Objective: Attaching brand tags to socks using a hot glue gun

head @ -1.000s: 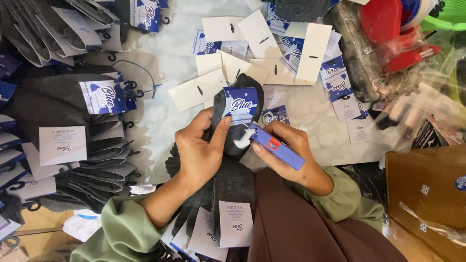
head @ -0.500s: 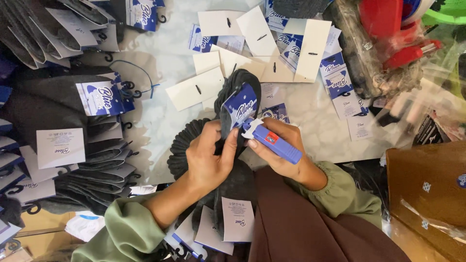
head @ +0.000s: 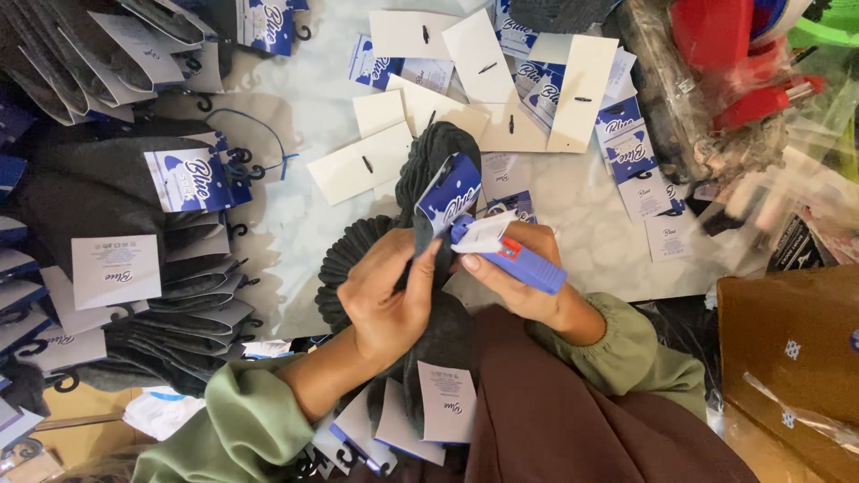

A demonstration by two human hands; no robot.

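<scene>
My left hand (head: 386,297) pinches a dark grey sock (head: 428,165) just below its blue-and-white card label (head: 449,191). My right hand (head: 519,277) grips a blue tagging gun (head: 514,259) with a red part and a white tip, its nose pressed against the label's lower edge. The sock stands up from my lap, its toe end pointing away from me. More grey socks with white tags (head: 446,401) lie across my lap beneath both hands.
Loose white and blue card labels (head: 488,67) are scattered over the pale surface ahead. Stacks of tagged grey socks with hooks (head: 134,224) fill the left side. A brown cardboard box (head: 792,358) sits at right, red plastic items in bags (head: 725,54) behind it.
The sock and both hands have shifted slightly up and left; the gun's tip stays at the label and my left fingers have closed tighter on the sock.
</scene>
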